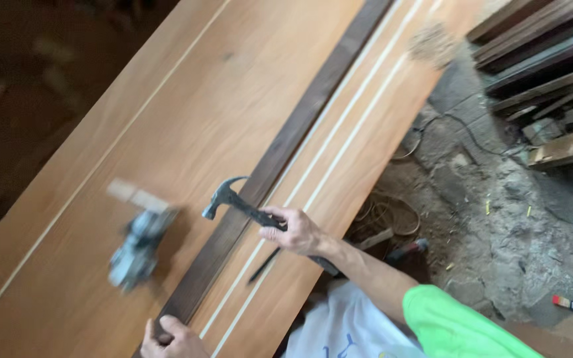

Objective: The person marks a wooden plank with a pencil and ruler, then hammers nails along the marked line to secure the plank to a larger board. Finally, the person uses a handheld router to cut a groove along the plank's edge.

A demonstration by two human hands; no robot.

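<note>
Workshop surface: broad wooden panel (187,126) with pale inlay lines, rubble floor beside it. Dark wood strip (280,152), long axis running near-left to far-right along the panel. Claw hammer (233,202), head toward far-left, handle clenched in right hand (296,232). Left hand (170,339), cut off by the frame edge, fingers pressing the strip's near end. Grey power tool (137,248), blurred, hard to identify.

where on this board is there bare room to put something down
Free: the wide wooden panel above the grey power tool, between the thin pale line and the dark strip. Crowded: the near end, where the right hand holds the hammer and the left hand presses the strip.
</note>
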